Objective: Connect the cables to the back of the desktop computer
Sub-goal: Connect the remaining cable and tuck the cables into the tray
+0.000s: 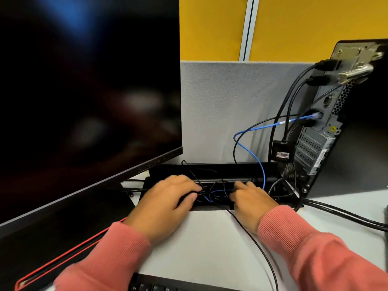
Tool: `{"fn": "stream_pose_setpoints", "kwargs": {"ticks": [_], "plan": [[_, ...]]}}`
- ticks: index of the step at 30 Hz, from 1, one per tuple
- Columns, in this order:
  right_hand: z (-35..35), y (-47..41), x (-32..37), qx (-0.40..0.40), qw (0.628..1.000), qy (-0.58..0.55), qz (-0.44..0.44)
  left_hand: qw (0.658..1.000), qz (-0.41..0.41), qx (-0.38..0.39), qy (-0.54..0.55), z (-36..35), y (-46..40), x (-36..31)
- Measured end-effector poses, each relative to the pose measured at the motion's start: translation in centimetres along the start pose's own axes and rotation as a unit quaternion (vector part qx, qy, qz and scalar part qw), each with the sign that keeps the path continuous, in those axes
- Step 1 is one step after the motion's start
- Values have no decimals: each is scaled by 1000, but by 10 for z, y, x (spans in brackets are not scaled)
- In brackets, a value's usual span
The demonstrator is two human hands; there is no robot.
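1. Nearest the camera, the top edge of a black keyboard (159, 285) shows at the bottom of the view, on the white desk (201, 244).
2. Two pink sleeves (315, 244) reach forward over that desk toward a black cable tray (210, 168) sunk along its back edge.
3. At the tray's left part, the left hand (165, 204) lies palm down with its fingers curled into the tangle of thin black cables (212, 191); whether it actually pinches one, I cannot tell.
4. At the tray's middle, the right hand (252, 202) likewise has its fingers bent down among the same wires, and its grip is also unclear.
5. One thin black cable (260, 248) runs from the tray back across the desk between the arms.
6. Left of the tray, a large dark monitor (84, 91) stands tilted, with a red-edged base.
7. Right of the tray stands the desktop computer (327, 122), rear panel facing the tray.
8. A blue network cable (255, 152) loops from the tray up to a port on that panel; several thick black cables (291, 95) are plugged in higher up.
9. Behind the tray rises a grey and yellow partition (226, 101).
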State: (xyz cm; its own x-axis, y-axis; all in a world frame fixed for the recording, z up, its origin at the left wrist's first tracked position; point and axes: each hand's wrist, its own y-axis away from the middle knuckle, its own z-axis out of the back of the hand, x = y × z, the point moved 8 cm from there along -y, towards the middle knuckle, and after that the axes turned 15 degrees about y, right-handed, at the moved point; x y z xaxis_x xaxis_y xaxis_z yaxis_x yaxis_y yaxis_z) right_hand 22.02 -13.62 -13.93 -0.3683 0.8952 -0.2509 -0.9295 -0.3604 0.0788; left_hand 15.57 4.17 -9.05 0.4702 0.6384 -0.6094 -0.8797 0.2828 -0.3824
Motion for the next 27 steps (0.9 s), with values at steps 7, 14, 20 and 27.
{"fn": "stream_pose_setpoints", "kwargs": {"ticks": [7, 14, 20, 27], "plan": [[-6, 0, 9, 69, 997, 15, 28, 997, 59, 6, -54, -24, -4, 14], [-2, 9, 11, 56, 996, -47, 43, 990, 11, -8, -139, -29, -18, 18], [-4, 12, 11, 52, 998, -10, 45, 988, 52, -27, -144, -18, -8, 36], [-4, 12, 8, 16, 999, -17, 35, 984, 87, -17, -154, -24, -13, 43]]}}
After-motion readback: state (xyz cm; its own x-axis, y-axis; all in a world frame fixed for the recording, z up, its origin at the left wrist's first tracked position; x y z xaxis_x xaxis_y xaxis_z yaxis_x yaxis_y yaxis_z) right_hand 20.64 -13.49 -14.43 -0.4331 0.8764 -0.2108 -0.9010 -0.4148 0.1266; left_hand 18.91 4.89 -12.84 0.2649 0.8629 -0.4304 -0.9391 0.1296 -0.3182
